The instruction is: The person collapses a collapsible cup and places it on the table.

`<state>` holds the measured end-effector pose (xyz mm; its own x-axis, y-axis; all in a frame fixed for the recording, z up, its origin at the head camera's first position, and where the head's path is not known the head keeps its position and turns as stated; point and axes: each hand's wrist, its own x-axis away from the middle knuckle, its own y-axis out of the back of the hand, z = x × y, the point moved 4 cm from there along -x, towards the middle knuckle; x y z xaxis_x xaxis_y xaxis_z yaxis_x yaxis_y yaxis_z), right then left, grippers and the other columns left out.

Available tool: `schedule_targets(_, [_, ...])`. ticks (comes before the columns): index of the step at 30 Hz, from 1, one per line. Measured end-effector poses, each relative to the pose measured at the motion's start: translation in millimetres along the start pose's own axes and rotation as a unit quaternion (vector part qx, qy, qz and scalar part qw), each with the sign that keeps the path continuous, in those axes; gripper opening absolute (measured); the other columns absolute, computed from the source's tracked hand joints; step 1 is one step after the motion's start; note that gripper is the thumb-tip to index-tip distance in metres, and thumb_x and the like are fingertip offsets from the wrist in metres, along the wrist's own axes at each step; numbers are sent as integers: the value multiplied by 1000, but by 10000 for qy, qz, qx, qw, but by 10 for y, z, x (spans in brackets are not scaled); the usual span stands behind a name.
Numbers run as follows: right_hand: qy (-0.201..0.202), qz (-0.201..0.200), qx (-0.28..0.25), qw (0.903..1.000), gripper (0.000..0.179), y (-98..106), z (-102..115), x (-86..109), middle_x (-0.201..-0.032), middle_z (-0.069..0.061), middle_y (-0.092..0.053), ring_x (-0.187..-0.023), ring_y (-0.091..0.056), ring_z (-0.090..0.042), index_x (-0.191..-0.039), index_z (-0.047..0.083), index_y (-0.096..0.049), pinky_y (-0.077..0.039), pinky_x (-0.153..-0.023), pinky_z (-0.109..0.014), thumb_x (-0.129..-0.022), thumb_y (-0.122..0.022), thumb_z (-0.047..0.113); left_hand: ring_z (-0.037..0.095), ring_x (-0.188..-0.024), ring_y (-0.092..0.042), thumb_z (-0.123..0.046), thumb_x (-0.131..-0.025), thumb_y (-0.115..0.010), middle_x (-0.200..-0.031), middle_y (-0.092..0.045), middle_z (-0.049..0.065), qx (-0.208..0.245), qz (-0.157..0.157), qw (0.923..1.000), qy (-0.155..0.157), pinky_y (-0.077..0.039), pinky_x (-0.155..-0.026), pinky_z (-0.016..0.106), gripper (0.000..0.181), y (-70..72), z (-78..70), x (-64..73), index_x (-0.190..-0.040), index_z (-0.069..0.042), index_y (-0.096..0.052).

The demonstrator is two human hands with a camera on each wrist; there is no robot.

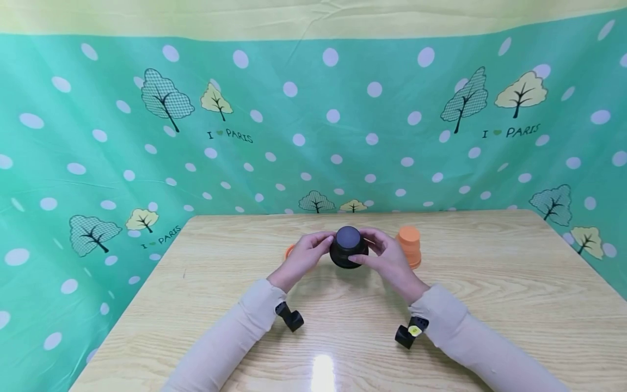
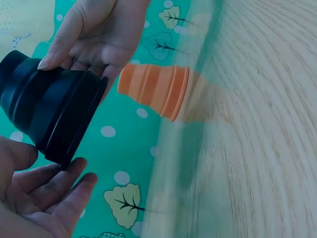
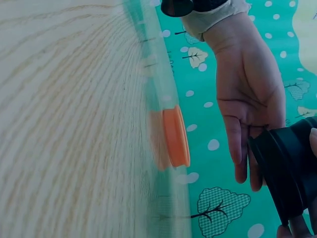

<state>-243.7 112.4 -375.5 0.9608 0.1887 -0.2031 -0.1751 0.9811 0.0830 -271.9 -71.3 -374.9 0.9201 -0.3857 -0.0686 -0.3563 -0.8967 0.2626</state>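
Both hands hold a black collapsible cup (image 1: 348,239), stretched out in steps, its narrow base up and wide rim down. It is off the table in both wrist views. The left hand (image 1: 301,257) has its thumb against the cup's side and its fingers by the rim. On the other side, the right hand (image 1: 392,261) lays its thumb across the cup's near face, with its fingers behind. Just right of that hand, an orange collapsible cup (image 1: 409,247) stands extended, wide rim down. Mostly hidden behind the left hand lies a flat orange ring-like piece (image 3: 175,136).
The wooden table (image 1: 206,316) runs back to a green dotted curtain (image 1: 313,125) with printed trees. Each wrist carries a small black camera; the left wrist camera (image 1: 290,317) and right wrist camera (image 1: 410,331) hang over the near table.
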Motion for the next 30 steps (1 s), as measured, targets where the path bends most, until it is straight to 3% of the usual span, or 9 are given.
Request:
schedule_targets(11, [404, 364, 142, 9984, 60, -13, 19, 1, -131, -10, -53, -128, -45, -24, -128, 7, -53, -31, -110, -32, -74, -80, 8, 23, -103, -63, -10, -99, -48, -121, -61, 20, 566, -163, 9983, 41, -54, -83, 33, 31, -6, 78, -76, -124, 5, -58])
schedule_targets(18, [576, 526, 299, 9965, 60, -28, 15, 12, -129, -7, -55, -125, -48, -20, -126, 10, -55, -32, -109, -29, -72, -82, 8, 17, -101, -61, -5, -99, -45, -124, -57, 23, 1003, 83, 9946, 236, -55, -81, 31, 31, -14, 134, -91, -127, 7, -54])
schedule_targets(30, [962, 904, 428, 9903, 62, -48, 27, 27, -133, -7, -52, -128, -45, -20, -130, 11, -53, -30, -110, -30, -74, -80, 7, 13, -100, -58, -3, -102, -36, -124, -53, 24, 1046, 406, 9933, 290, -53, -81, 27, 33, -19, 83, -58, -131, 10, -45])
